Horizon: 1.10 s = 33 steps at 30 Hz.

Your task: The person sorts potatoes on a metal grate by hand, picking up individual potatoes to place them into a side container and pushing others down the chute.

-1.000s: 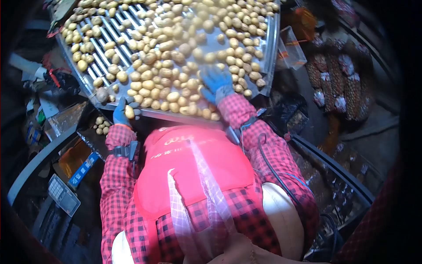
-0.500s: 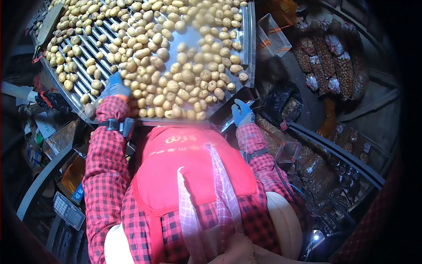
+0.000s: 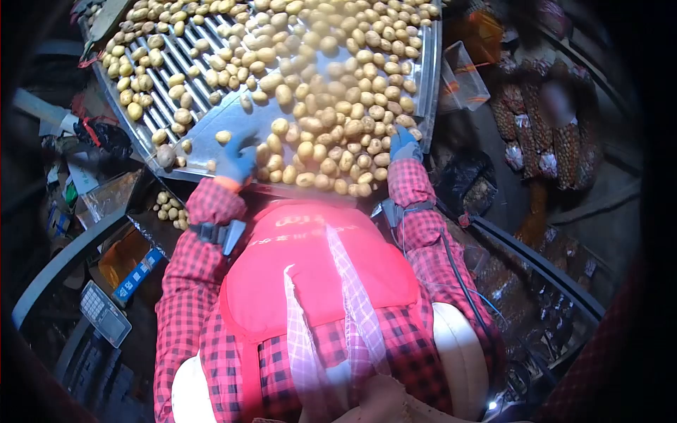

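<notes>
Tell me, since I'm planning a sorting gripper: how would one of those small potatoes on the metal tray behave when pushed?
The potatoes are small and rounded, so one would probably roll rather than slide. The metal tray looks smooth and bare near the left hand, giving little grip. They look firm, likely stiff and fairly heavy for their size. The right hand rests at the pile's edge.
</notes>
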{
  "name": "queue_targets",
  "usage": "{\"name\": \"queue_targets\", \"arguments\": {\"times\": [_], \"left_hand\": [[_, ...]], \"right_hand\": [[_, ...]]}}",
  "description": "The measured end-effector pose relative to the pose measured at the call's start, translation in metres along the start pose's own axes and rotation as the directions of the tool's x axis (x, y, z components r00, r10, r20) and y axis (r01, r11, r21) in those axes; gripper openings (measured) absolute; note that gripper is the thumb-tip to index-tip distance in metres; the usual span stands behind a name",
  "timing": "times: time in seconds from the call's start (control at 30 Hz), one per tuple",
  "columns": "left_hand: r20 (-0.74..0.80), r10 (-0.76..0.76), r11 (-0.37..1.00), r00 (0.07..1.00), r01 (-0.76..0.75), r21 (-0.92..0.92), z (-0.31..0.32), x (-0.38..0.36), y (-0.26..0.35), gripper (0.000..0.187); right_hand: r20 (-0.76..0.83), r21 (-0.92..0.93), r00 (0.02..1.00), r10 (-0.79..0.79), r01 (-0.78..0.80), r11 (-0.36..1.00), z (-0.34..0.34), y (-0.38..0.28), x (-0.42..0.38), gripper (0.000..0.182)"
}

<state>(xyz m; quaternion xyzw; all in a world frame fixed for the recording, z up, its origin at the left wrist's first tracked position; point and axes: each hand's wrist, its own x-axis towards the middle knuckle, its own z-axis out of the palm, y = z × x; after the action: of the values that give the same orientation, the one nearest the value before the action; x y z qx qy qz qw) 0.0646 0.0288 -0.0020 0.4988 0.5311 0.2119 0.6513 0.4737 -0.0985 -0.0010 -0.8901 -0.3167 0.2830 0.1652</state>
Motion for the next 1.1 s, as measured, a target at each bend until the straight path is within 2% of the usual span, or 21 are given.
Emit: {"name": "queue_targets", "arguments": {"times": [0.07, 0.1, 0.23, 0.33, 0.37, 0.4, 0.43, 0.47, 0.5, 0.57, 0.6, 0.63, 0.7, 0.77, 0.83, 0.87, 0.9, 0.93, 0.97, 1.0, 1.1], "left_hand": [[-0.090, 0.129, 0.991, 0.988, -0.126, 0.041, -0.031, -0.006, -0.017, 0.043], [-0.078, -0.375, 0.884, 0.924, 0.331, -0.329, -0.046, -0.042, 0.031, 0.045], [-0.147, -0.366, 0.773, 0.919, 0.213, -0.597, -0.069, -0.074, -0.001, 0.042], [-0.279, -0.436, 0.650, 0.856, 0.086, -0.755, -0.114, -0.095, -0.050, 0.038], [-0.355, -0.488, 0.614, 0.798, 0.024, -0.789, -0.135, -0.105, -0.075, 0.037], [-0.418, -0.537, 0.576, 0.733, -0.043, -0.816, -0.156, -0.119, -0.101, 0.035], [-0.463, -0.581, 0.539, 0.670, -0.109, -0.835, -0.173, -0.135, -0.115, 0.034], [-0.525, -0.620, 0.562, 0.583, -0.136, -0.816, -0.190, -0.148, -0.123, 0.033], [-0.580, -0.652, 0.589, 0.488, -0.156, -0.793, -0.207, -0.159, -0.130, 0.032], [-0.643, -0.682, 0.612, 0.347, -0.210, -0.762, -0.241, -0.175, -0.153, 0.031], [-0.677, -0.659, 0.689, 0.328, -0.099, -0.718, -0.273, -0.182, -0.179, 0.030], [-0.701, -0.632, 0.748, 0.330, 0.021, -0.664, -0.298, -0.180, -0.204, 0.030], [-0.889, -0.136, 0.946, 0.438, 0.323, 0.015, -0.297, -0.173, -0.189, 0.032], [-0.846, 0.342, 0.801, 0.409, 0.344, 0.490, -0.272, -0.140, -0.155, 0.039], [-0.584, 0.667, 0.556, 0.463, 0.213, 0.804, -0.193, -0.105, -0.076, 0.043], [-0.408, 0.762, 0.403, 0.504, 0.124, 0.907, -0.157, -0.086, -0.040, 0.042], [-0.302, 0.666, 0.441, 0.682, -0.034, 0.897, -0.115, -0.078, 0.021, 0.046], [-0.244, 0.604, 0.390, 0.759, -0.014, 0.921, -0.090, -0.063, 0.023, 0.051], [-0.090, 0.726, 0.245, 0.682, -0.134, 0.960, -0.071, -0.047, 0.004, 0.058], [-0.004, 0.606, 0.248, 0.795, -0.185, 0.951, -0.042, -0.040, 0.021, 0.063], [0.046, 0.259, 0.359, 0.965, -0.140, 0.923, 0.014, -0.035, 0.019, 0.083]], "right_hand": [[0.009, -0.144, 1.000, -0.016, 0.018, 0.989, 0.015, 0.012, 0.020, 0.043], [0.007, -0.137, 0.998, -0.070, 0.070, 0.988, 0.019, 0.020, 0.030, 0.046], [0.081, 0.044, 0.985, -0.152, 0.149, 0.988, 0.023, 0.051, 0.061, 0.066], [0.130, -0.043, 0.971, -0.202, 0.209, 0.977, 0.045, 0.099, 0.096, 0.056], [0.110, 0.369, 0.974, -0.199, 0.146, 0.918, 0.035, 0.095, 0.079, 0.047], [0.069, 0.763, 0.978, -0.196, 0.075, 0.642, 0.036, 0.079, 0.065, 0.030], [0.559, 0.769, 0.778, -0.288, -0.356, 0.531, 0.027, 0.129, 0.105, 0.021], [0.281, 0.905, 0.955, -0.093, -0.231, 0.356, 0.022, 0.072, 0.042, 0.026], [0.428, 0.902, 0.736, -0.524, -0.383, 0.198, 0.013, 0.075, 0.039, 0.028], [0.509, 0.857, 0.815, -0.278, -0.510, 0.075, 0.016, 0.048, 0.007, 0.039], [0.518, 0.852, 0.834, -0.191, -0.523, 0.025, 0.014, 0.025, -0.016, 0.042], [0.473, 0.880, 0.871, -0.134, -0.475, 0.013, 0.007, 0.000, -0.033, 0.039], [0.479, 0.878, 0.872, -0.102, -0.478, 0.040, 0.005, -0.024, -0.036, 0.033], [0.617, 0.780, 0.779, -0.108, -0.589, 0.209, 0.018, -0.013, -0.015, 0.030], [0.683, 0.611, 0.724, 0.096, -0.639, 0.467, 0.030, -0.049, -0.034, 0.027], [0.770, 0.528, 0.639, 0.011, -0.646, 0.551, 0.050, -0.057, -0.038, 0.027], [0.841, 0.451, 0.537, -0.067, -0.626, 0.636, 0.070, -0.056, -0.040, 0.027], [0.778, 0.538, 0.600, -0.187, -0.482, 0.692, 0.102, -0.048, -0.047, 0.028], [0.738, 0.570, 0.646, -0.195, -0.441, 0.694, 0.105, -0.047, -0.051, 0.029], [0.694, 0.598, 0.690, -0.203, -0.397, 0.696, 0.108, -0.046, -0.055, 0.030], [0.687, 0.573, 0.727, 0.005, -0.545, 0.612, 0.064, -0.051, -0.055, 0.034]]}}
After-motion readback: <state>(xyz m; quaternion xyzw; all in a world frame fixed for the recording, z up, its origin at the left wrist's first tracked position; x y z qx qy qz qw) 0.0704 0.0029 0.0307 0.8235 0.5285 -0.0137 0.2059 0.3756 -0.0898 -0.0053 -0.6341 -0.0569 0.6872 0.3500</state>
